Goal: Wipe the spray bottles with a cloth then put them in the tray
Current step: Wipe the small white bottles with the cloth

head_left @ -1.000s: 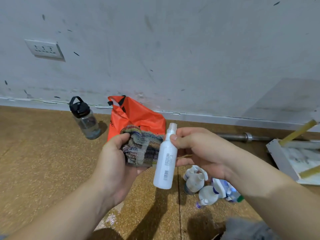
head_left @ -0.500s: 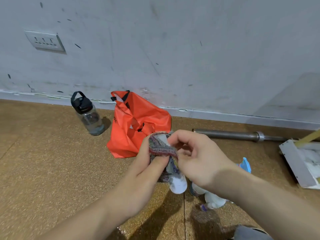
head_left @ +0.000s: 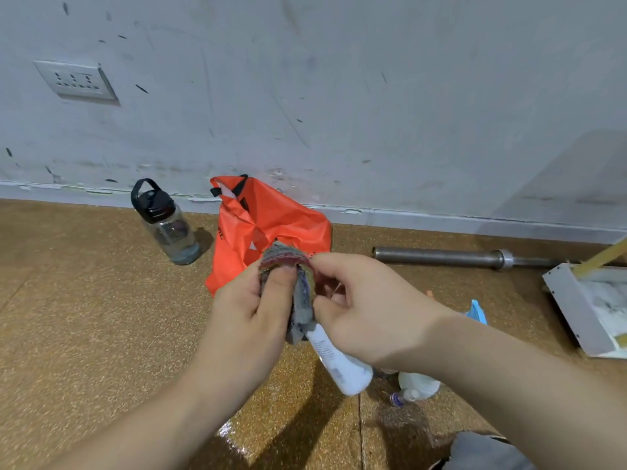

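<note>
A white spray bottle (head_left: pixel 339 362) hangs tilted in front of me, its base pointing down to the right. A striped multicoloured cloth (head_left: pixel 295 276) is wrapped over its top half. My left hand (head_left: pixel 252 312) grips the cloth around the bottle, thumb pressed on the fabric. My right hand (head_left: pixel 363 303) holds the bottle's upper part, fingers curled beside the cloth. Other spray bottles (head_left: pixel 417 386) lie on the floor beneath my right wrist, mostly hidden, with a blue trigger (head_left: pixel 476 310) poking out behind it. The white tray (head_left: pixel 573 307) sits on the floor at the right edge.
An orange bag (head_left: pixel 271 225) leans by the wall behind my hands. A clear water bottle with a black lid (head_left: pixel 166 223) stands to its left. A steel bar (head_left: pixel 461 257) lies along the wall. Yellow sticks (head_left: pixel 607 256) rest on the tray. Grey fabric (head_left: pixel 488 452) shows at the bottom.
The cloth, held beside the bare upright bottle a second ago, now covers the bottle's top. The bottle has tilted, base to the right. My view has shifted slightly.
</note>
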Motion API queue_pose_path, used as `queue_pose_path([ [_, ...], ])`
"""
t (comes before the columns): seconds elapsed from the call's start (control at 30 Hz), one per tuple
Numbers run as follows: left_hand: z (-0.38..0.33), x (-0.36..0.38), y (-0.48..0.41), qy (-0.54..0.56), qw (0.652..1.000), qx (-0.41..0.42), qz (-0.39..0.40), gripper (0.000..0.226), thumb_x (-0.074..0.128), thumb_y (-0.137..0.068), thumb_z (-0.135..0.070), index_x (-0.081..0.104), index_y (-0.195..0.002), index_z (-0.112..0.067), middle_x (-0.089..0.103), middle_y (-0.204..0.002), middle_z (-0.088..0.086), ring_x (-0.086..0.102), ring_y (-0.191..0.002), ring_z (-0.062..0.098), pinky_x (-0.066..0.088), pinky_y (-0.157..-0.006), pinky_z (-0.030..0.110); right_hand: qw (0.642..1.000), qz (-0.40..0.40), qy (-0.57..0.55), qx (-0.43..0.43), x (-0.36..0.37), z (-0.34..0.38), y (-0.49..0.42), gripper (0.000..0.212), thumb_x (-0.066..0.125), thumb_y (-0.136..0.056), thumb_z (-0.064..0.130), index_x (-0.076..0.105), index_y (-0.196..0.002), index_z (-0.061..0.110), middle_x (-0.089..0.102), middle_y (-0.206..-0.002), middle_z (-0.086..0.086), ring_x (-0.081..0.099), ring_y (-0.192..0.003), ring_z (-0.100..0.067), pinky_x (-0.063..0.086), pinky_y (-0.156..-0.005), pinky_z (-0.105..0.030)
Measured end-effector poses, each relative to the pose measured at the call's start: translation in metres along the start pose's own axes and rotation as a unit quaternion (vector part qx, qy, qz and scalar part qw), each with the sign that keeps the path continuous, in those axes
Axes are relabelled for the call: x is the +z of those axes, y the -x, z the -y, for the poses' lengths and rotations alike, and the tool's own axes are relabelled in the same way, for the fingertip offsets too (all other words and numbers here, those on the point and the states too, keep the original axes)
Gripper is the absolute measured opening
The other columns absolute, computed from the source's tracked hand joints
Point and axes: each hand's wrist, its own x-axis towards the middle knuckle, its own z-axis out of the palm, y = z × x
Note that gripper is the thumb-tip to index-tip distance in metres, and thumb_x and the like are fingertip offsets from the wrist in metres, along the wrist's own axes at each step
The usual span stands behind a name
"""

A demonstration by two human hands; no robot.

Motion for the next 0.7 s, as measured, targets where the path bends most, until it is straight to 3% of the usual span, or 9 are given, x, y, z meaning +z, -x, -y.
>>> queue_pose_path([
  [0.07,-0.001,0.003,0.0,0.005,1.0,-0.001,-0.026,0.037,0.047,-0.107,-0.022,0.062,-0.075,-0.012,0.064,-0.059,-0.003,0.057,-0.055,0.008,0.044,-0.052,0.017,0.995,-0.022,-0.084,0.037,0.0,0.001,0.0,0.009,0.061,-0.095,0.008,0.059,-0.087,0.011,0.046,-0.069,-0.005,0.037,-0.058,-0.012,0.035,-0.056,-0.028],
  [0.13,0.003,0.008,0.004,0.059,0.998,-0.028,-0.017,0.028,0.047,-0.106,-0.034,0.069,-0.098,-0.018,0.075,-0.081,-0.006,0.068,-0.075,0.007,0.053,-0.069,0.02,0.983,-0.054,-0.164,0.068,-0.002,0.001,0.0,0.011,0.063,-0.095,0.005,0.063,-0.085,0.009,0.048,-0.07,-0.004,0.04,-0.059,-0.012,0.037,-0.058,-0.028],
  [0.2,0.011,0.015,0.009,0.119,0.989,-0.091,0.014,0.035,0.052,-0.1,-0.053,0.068,-0.12,-0.03,0.078,-0.108,-0.011,0.071,-0.105,0.01,0.054,-0.095,0.034,0.971,-0.072,-0.209,0.085,-0.003,0.0,0.0,0.019,0.061,-0.093,-0.001,0.066,-0.08,0.012,0.05,-0.07,-0.005,0.044,-0.063,-0.015,0.039,-0.064,-0.032],
  [0.3,0.009,0.022,0.01,0.273,0.935,-0.222,0.047,0.045,0.066,-0.092,-0.053,0.068,-0.129,-0.028,0.076,-0.123,0.003,0.07,-0.12,0.024,0.045,-0.112,0.056,0.963,-0.052,-0.249,0.085,-0.005,0.001,0.001,0.025,0.065,-0.095,0.001,0.069,-0.078,0.019,0.054,-0.074,-0.011,0.05,-0.065,-0.015,0.045,-0.065,-0.038],
  [0.37,0.006,0.02,0.006,0.337,0.899,-0.265,0.088,0.05,0.065,-0.093,-0.046,0.066,-0.135,-0.017,0.072,-0.13,0.012,0.066,-0.126,0.031,0.043,-0.114,0.061,0.973,-0.044,-0.224,0.042,-0.013,0.003,0.002,0.011,0.07,-0.095,0.009,0.073,-0.09,0.018,0.062,-0.091,-0.023,0.057,-0.074,-0.021,0.054,-0.074,-0.048],
  [0.47,-0.002,0.012,0.004,0.337,0.893,-0.259,0.15,0.043,0.05,-0.098,-0.048,0.072,-0.127,-0.026,0.072,-0.132,0.004,0.068,-0.123,0.021,0.049,-0.107,0.048,0.989,-0.025,-0.142,-0.035,-0.017,0.008,0.006,0.009,0.072,-0.094,0.009,0.076,-0.099,0.016,0.073,-0.096,-0.012,0.068,-0.084,-0.025,0.056,-0.083,-0.038],
  [0.57,-0.005,0.009,0.002,0.327,0.888,-0.274,0.171,0.047,0.049,-0.094,-0.057,0.075,-0.12,-0.028,0.074,-0.129,0.003,0.07,-0.118,0.019,0.048,-0.101,0.044,0.993,-0.03,-0.099,-0.063,-0.006,0.013,0.009,0.009,0.07,-0.094,0.008,0.073,-0.098,0.015,0.071,-0.091,-0.007,0.065,-0.084,-0.02,0.053,-0.077,-0.031],
  [0.63,-0.001,0.013,0.005,0.306,0.905,-0.269,0.126,0.042,0.049,-0.098,-0.05,0.075,-0.116,-0.023,0.078,-0.118,0.001,0.073,-0.11,0.017,0.053,-0.101,0.044,0.992,-0.07,-0.099,-0.048,-0.006,0.006,0.003,0.009,0.069,-0.096,0.011,0.071,-0.095,0.02,0.069,-0.086,-0.002,0.06,-0.074,-0.011,0.051,-0.072,-0.025],
  [0.7,0.001,0.021,0.014,0.204,0.948,-0.237,0.067,0.024,0.049,-0.105,-0.036,0.072,-0.109,-0.034,0.08,-0.101,-0.014,0.073,-0.099,0.002,0.055,-0.099,0.037,0.98,-0.12,-0.161,0.003,-0.012,-0.004,-0.005,0.002,0.071,-0.095,0.022,0.07,-0.094,0.02,0.064,-0.081,0.001,0.055,-0.071,-0.008,0.051,-0.074,-0.026],
])
